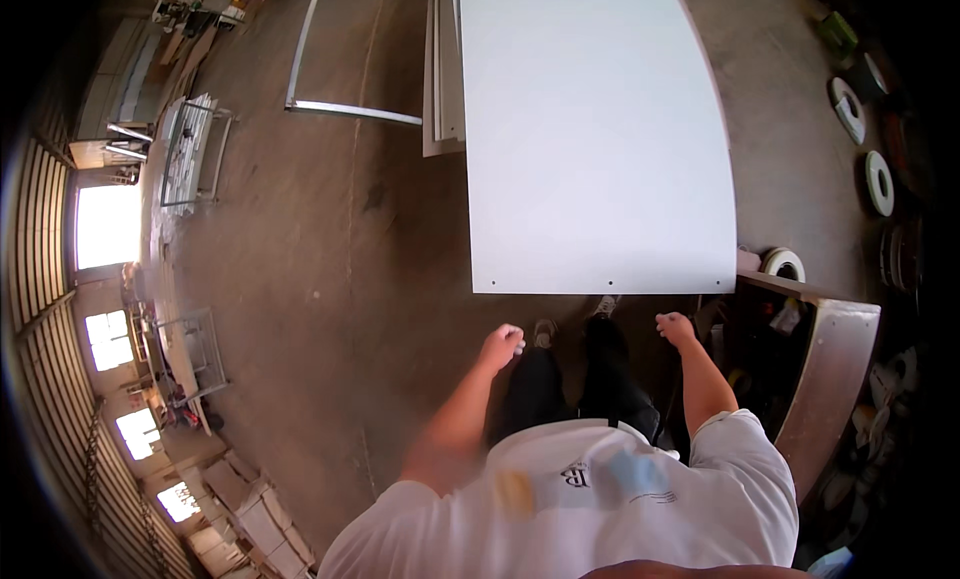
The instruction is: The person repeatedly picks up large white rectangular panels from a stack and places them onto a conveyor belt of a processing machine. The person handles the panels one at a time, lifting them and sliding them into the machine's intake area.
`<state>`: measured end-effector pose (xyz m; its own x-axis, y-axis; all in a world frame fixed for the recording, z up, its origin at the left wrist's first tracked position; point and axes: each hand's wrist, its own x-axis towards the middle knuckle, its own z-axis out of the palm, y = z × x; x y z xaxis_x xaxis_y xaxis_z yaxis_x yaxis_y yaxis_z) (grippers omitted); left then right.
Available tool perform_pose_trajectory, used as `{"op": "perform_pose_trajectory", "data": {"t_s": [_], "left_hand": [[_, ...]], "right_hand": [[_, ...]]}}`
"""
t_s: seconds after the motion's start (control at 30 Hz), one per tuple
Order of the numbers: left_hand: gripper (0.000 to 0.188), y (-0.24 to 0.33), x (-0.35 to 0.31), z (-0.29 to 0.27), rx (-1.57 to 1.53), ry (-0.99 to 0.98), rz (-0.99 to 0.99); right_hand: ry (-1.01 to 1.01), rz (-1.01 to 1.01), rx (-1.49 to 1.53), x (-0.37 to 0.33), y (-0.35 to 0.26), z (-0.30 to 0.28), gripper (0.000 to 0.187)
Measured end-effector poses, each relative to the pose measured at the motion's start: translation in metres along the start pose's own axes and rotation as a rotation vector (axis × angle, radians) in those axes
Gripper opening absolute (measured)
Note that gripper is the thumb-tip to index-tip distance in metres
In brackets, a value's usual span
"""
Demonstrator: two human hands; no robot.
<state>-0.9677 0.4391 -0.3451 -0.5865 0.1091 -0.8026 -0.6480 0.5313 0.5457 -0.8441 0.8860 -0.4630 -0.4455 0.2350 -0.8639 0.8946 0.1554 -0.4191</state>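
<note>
A large white panel (600, 139) with several small dark holes along its near edge lies flat in front of me. My left hand (505, 346) hangs below the panel's near left corner, apart from it, with the fingers curled in and nothing visible in them. Near the panel's right corner is my right hand (676, 327), also short of the edge, its fingers curled loosely with no object showing. The fingertips of both hands look pale. Under the panel's left side, more boards (441, 99) stick out.
A dark cabinet-like stand (835, 369) with items inside is close on my right. Rolls of edging strip (879, 184) sit beyond it. A metal frame (355, 111) lies at the far left of the panel, and a rack of strips (190, 154) stands farther left.
</note>
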Motion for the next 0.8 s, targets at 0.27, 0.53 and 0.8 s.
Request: {"op": "perform_pose_trajectory", "data": {"t_s": [0.27,0.53,0.8], "left_hand": [[0.051,-0.003,0.141,-0.052,0.444,0.513,0.072],[0.07,-0.033,0.259,-0.108,0.25,0.358,0.088],[0.076,-0.027,0.253,-0.112,0.044,0.594,0.123]], "right_hand": [[0.312,0.458,0.97,0.098,-0.027,0.012,0.049],[0.299,0.168,1.275,0.103,-0.029,0.024,0.048],[0.426,0.214,1.251,0.068,-0.033,0.053,0.05]]}}
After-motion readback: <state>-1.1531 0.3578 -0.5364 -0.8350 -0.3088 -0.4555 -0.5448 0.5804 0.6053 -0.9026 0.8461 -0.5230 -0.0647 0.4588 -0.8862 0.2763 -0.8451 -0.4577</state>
